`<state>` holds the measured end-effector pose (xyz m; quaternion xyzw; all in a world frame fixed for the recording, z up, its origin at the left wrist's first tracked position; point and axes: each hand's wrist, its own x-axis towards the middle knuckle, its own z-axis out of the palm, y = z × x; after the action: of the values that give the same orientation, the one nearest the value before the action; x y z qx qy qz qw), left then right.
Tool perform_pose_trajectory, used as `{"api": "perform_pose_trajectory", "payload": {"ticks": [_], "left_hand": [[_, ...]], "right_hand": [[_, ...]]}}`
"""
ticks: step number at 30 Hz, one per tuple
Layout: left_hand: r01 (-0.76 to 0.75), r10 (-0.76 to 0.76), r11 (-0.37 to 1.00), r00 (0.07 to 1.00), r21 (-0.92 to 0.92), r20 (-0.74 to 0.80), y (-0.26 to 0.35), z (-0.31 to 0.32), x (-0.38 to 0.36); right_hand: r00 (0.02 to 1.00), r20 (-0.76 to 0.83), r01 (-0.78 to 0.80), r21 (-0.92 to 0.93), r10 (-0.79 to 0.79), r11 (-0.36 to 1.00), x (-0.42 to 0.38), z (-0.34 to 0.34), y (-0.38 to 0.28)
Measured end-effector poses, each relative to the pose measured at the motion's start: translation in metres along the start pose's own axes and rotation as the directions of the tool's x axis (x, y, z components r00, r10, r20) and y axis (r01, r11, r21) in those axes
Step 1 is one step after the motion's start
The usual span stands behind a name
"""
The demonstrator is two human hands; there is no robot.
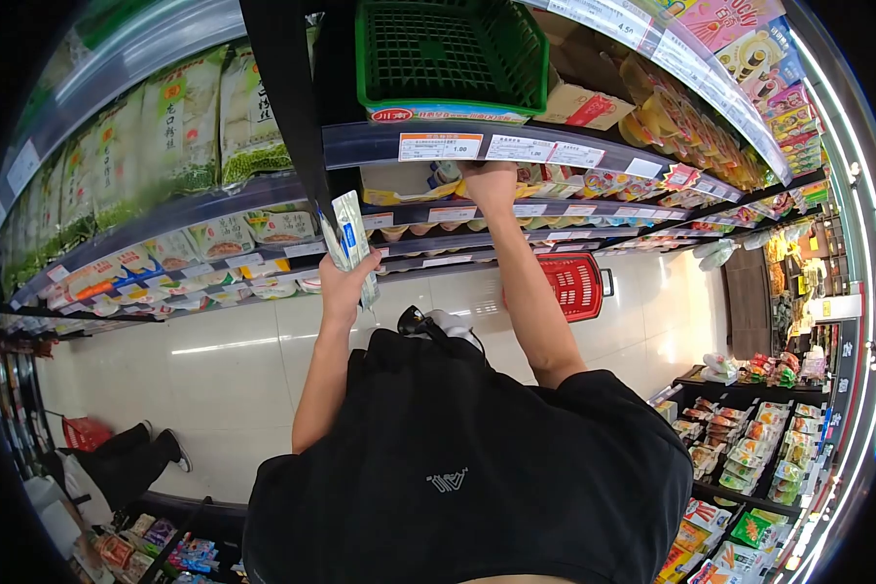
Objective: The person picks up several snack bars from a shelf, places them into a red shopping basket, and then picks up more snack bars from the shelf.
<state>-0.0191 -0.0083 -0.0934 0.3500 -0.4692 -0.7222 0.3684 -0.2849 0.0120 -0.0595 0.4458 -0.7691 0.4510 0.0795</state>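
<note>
Packets [350, 240] in left hand [341, 287]

Readable shelf tags and marks

"1.00" on white price tag [440, 146] at shelf edge [380, 144]; "4.50" on tag [629, 32] of the upper rail; red "川崎" label [392, 115] below green basket [448, 54]; other print too small to read.

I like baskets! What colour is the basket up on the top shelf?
Green: the basket shows best in the head view.
</note>
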Motion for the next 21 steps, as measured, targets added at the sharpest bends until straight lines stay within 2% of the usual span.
{"api": "perform_pose_trajectory", "payload": {"ticks": [4, 6, 10, 13, 15, 17, 19, 20, 21], "left_hand": [[0.02, -0.02, 1.0, 1.0, -0.004, 0.017, 0.002, 0.004, 0.0], [0.037, -0.037, 0.999, 0.999, 0.003, 0.033, 0.001, 0.004, 0.001], [0.059, -0.058, 0.998, 0.995, -0.01, 0.087, -0.001, 0.005, 0.0], [0.053, -0.051, 0.998, 0.995, -0.018, 0.089, -0.001, 0.008, 0.0], [0.069, -0.066, 0.997, 0.992, -0.02, 0.103, -0.001, 0.008, -0.001], [0.081, -0.078, 0.996, 0.991, -0.023, 0.107, -0.003, 0.007, 0.001], [0.174, -0.164, 0.984, 0.968, -0.038, 0.19, -0.007, 0.002, 0.003], [0.181, -0.172, 0.983, 0.968, -0.033, 0.184, -0.008, 0.0, 0.003], [0.254, -0.235, 0.966, 0.94, -0.047, 0.249, -0.006, 0.001, 0.004]], "right_hand": [[0.999, 0.0, -0.046, -0.035, 0.046, 0.998, -0.005, -0.001, -0.002], [0.987, 0.062, -0.147, -0.037, 0.149, 0.988, -0.006, -0.002, -0.004], [0.992, 0.036, -0.121, -0.044, 0.123, 0.992, -0.01, -0.003, -0.005], [0.982, 0.02, -0.183, -0.131, 0.188, 0.974, -0.012, -0.01, -0.013], [0.926, 0.172, -0.284, -0.264, 0.335, 0.922, -0.015, -0.023, -0.021], [0.932, 0.176, -0.269, -0.25, 0.316, 0.93, -0.027, -0.032, -0.037], [0.935, 0.187, -0.257, -0.234, 0.302, 0.938, -0.044, -0.031, -0.043], [0.884, 0.382, -0.301, 0.028, 0.269, 0.953, -0.055, -0.025, -0.042], [0.82, 0.545, -0.373, 0.276, 0.176, 0.886, -0.065, -0.021, -0.044]]}}
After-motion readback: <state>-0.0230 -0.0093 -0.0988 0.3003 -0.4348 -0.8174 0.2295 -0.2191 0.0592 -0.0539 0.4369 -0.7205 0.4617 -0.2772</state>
